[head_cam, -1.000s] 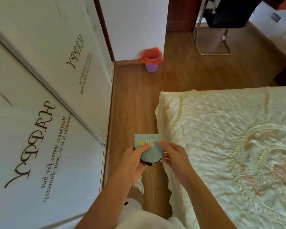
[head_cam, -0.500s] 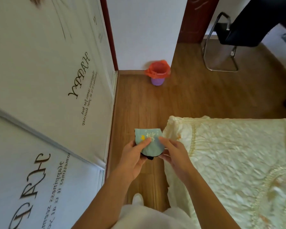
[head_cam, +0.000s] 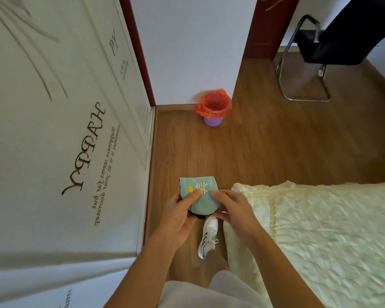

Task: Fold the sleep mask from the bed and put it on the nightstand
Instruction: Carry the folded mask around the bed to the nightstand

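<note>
The folded sleep mask (head_cam: 201, 196) is teal with a yellow mark and pale lettering, and a black edge shows below it. I hold it in the air over the wooden floor, just left of the bed corner (head_cam: 249, 196). My left hand (head_cam: 178, 216) grips its left side with the thumb on top. My right hand (head_cam: 233, 210) pinches its right side. No nightstand is in view.
A white wardrobe (head_cam: 65, 152) with "HAPPY" lettering lines the left. A purple bin with a red bag (head_cam: 212, 110) stands by the far wall. A black chair (head_cam: 316, 52) is at the back right. My white shoe (head_cam: 208, 236) steps on the floor strip beside the bed.
I have walked forward along the bed, so the bed has slid down and right in view. The mask stays held in both hands; a white shoe has come into view.
</note>
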The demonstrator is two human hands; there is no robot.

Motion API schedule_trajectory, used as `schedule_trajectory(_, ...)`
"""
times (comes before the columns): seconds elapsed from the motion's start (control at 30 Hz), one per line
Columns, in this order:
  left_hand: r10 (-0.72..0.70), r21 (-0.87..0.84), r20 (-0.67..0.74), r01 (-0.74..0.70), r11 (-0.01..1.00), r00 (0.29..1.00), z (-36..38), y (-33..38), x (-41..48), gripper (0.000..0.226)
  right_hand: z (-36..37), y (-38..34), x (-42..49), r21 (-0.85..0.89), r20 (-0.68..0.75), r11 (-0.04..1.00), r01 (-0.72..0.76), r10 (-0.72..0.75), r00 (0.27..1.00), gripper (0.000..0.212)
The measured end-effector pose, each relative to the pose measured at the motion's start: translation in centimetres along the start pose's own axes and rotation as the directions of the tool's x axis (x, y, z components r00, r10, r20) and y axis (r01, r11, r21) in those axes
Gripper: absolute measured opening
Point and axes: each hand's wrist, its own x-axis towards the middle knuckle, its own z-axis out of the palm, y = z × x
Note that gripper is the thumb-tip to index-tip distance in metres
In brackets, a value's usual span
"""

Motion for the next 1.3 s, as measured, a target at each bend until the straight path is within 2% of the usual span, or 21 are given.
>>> schedule_trajectory(0.37, 0.084, 0.056, -0.044, -0.081, 0.995, 0.996, 11.2, 13.1, 17.2, 0.041, -3.6, -14.5, 19.8, -0.001, 0.063, 0.997, 0.077, -0.076, 0.995, 0.022)
schedule_trajectory(0.63, 0.064, 0.068, -0.014, -0.063, 0.996, 0.998, 16.2, 18.2, 25.3, 0.035, -5.4, -19.9, 28.1, 0.013, 0.031, 0.999, 0.042, -0.043, 0.999, 0.019)
schedule_trajectory(0.73, 0.035, 0.078, -0.018, -0.033, 0.996, 0.999, 18.0, 19.7, 28.6, 0.045, -6.1, -21.5, 31.1, 0.039, 0.015, 0.999, 0.034, -0.034, 0.999, 0.018)
schedule_trajectory(0.93, -0.02, 0.118, 0.05, 0.014, 0.993, 0.999, 22.1, 24.0, 37.0, 0.037, -8.0, -25.7, 38.3, 0.063, -0.073, 0.997, 0.045, -0.041, 0.997, 0.021)
schedule_trajectory(1.1, -0.052, 0.201, 0.117, 0.028, 0.979, 0.992, 27.0, 29.7, 45.4, 0.049, -9.6, -30.9, 45.7, 0.099, -0.196, 0.992, 0.077, -0.057, 0.979, 0.024)
schedule_trajectory(1.3, -0.104, 0.329, 0.227, 0.024, 0.944, 0.968, 33.9, 35.6, 53.9, 0.036, -11.7, -36.6, 52.6, 0.146, -0.346, 0.982, 0.119, -0.062, 0.936, 0.027)
